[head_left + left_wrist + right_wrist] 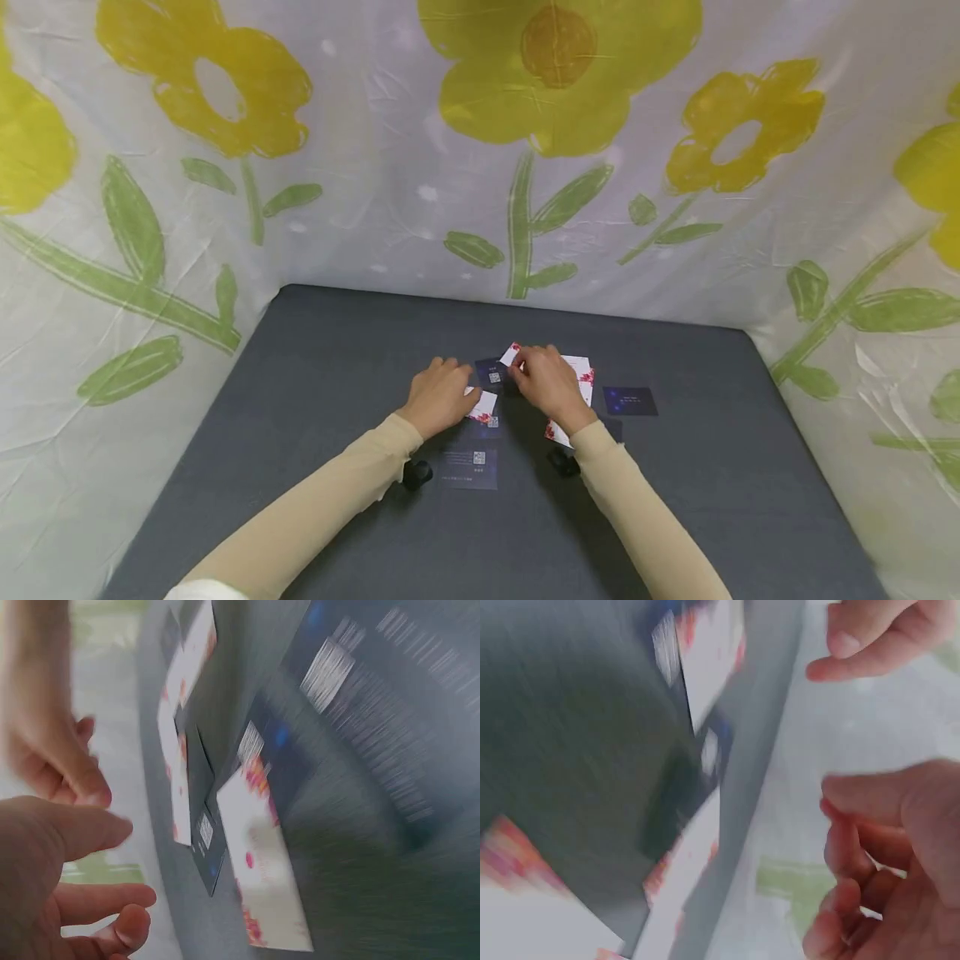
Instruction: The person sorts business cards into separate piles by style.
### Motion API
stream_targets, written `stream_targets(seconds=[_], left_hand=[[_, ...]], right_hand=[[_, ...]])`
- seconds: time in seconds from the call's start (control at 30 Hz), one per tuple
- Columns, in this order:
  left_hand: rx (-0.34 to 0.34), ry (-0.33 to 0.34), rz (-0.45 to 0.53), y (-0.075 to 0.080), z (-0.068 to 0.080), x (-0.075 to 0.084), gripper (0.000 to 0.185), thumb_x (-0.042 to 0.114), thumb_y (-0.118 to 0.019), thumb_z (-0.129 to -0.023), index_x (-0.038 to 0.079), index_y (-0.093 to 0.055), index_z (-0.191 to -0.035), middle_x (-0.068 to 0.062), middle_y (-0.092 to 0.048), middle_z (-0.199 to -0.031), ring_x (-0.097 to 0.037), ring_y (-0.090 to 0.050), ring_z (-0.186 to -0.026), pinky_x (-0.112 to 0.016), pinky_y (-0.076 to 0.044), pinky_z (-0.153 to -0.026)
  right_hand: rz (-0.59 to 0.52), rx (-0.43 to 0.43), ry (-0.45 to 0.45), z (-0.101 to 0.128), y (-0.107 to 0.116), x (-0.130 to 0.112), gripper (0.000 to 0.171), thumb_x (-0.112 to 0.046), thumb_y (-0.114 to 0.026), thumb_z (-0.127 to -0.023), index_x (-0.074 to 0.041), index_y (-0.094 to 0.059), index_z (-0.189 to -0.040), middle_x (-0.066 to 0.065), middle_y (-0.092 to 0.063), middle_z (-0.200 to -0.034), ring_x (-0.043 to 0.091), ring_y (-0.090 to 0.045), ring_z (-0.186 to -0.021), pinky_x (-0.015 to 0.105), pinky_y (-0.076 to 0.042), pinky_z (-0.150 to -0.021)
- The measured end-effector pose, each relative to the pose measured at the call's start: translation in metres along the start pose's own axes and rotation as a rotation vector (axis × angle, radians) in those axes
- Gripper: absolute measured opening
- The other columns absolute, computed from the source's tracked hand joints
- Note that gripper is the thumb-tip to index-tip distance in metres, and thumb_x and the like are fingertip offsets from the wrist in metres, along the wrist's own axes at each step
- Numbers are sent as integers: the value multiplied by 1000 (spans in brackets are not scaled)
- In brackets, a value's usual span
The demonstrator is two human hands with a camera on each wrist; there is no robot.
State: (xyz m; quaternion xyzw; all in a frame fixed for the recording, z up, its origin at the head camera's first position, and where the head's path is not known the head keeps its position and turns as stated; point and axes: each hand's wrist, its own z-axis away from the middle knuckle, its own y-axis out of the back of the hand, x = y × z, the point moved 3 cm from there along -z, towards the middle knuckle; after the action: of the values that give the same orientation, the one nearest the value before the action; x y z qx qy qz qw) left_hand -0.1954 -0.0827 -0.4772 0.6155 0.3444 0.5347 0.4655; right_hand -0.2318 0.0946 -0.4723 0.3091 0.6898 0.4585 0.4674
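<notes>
In the head view my left hand (441, 396) hovers beside a white card with red flowers (482, 404), which overlaps a dark blue card (487, 430). The left wrist view shows its thumb and fingers apart with nothing between them. My right hand (551, 385) is over the cards at the centre right, its fingertips close to another white flowered card (510, 356). Seen from the right wrist, the fingers of that hand (877, 862) are loosely bent, with the thumb near the index finger and no card between. A dark card with a QR code (484, 368) lies between the hands.
More white flowered cards (583, 385) lie partly hidden under the right hand and wrist. A larger dark card (468, 477) lies nearer the front, and another dark card (630, 401) lies at the right. The grey table (360, 333) meets a flower-printed curtain (375, 208).
</notes>
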Motion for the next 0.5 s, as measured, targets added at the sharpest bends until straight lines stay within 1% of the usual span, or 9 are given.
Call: stream_targets(seconds=[0.07, 0.13, 0.2, 0.27, 0.3, 0.37, 0.47, 0.5], left_hand=[[-18, -14, -62, -3, -19, 6, 33, 36, -68, -99, 4, -76, -106, -17, -70, -105, -34, -60, -97, -49, -57, -76], [-62, -14, -121, -11, -35, 10, 35, 37, -67, -100, 4, -76, -102, -18, -66, -106, -34, -56, -99, -48, -55, -81], [-105, -7, -180, -20, -47, 14, 35, 38, -66, -101, 5, -77, -103, -19, -65, -110, -34, -54, -103, -49, -54, -88], [-128, 3, -238, -29, -56, 16, 35, 39, -66, -101, 7, -77, -105, -19, -64, -113, -34, -53, -107, -49, -52, -95], [-131, 10, -262, -32, -59, 16, 34, 40, -66, -101, 8, -78, -105, -18, -64, -114, -34, -53, -109, -48, -51, -97], [-112, 21, -298, -38, -64, 16, 33, 40, -67, -101, 10, -78, -106, -17, -64, -114, -33, -53, -109, -48, -51, -98], [-75, 20, -320, -44, -71, 14, 33, 41, -68, -100, 10, -78, -107, -16, -64, -111, -32, -54, -106, -46, -52, -94], [-64, 15, -312, -45, -72, 13, 34, 40, -68, -100, 9, -78, -108, -16, -64, -110, -32, -53, -105, -45, -52, -93]], right_hand=[[71, -90, 39, -20, -2, 3, 11, -18, -73, -97, -11, -78, -103, 10, -73, -94, 30, -61, -91, 45, -52, -80], [127, -206, 73, -35, -8, 4, 20, -19, -71, -98, -11, -76, -116, 14, -70, -111, 34, -59, -104, 48, -50, -93], [161, -318, 81, -45, -16, 5, 30, -20, -68, -100, -13, -71, -130, 17, -64, -126, 35, -53, -115, 50, -46, -102], [177, -387, 68, -52, -22, 6, 39, -18, -67, -101, -16, -65, -140, 18, -59, -135, 35, -48, -121, 51, -43, -106], [186, -404, 58, -54, -24, 7, 42, -17, -66, -101, -17, -63, -143, 17, -57, -137, 35, -47, -122, 50, -42, -106], [203, -419, 43, -57, -28, 8, 45, -16, -65, -102, -20, -60, -146, 16, -55, -137, 32, -45, -119, 48, -40, -104], [239, -425, 37, -60, -30, 8, 46, -18, -64, -103, -23, -59, -148, 14, -55, -134, 29, -43, -114, 45, -39, -101], [255, -427, 39, -60, -31, 9, 46, -19, -64, -103, -24, -59, -148, 14, -55, -133, 29, -42, -113, 45, -38, -101]])
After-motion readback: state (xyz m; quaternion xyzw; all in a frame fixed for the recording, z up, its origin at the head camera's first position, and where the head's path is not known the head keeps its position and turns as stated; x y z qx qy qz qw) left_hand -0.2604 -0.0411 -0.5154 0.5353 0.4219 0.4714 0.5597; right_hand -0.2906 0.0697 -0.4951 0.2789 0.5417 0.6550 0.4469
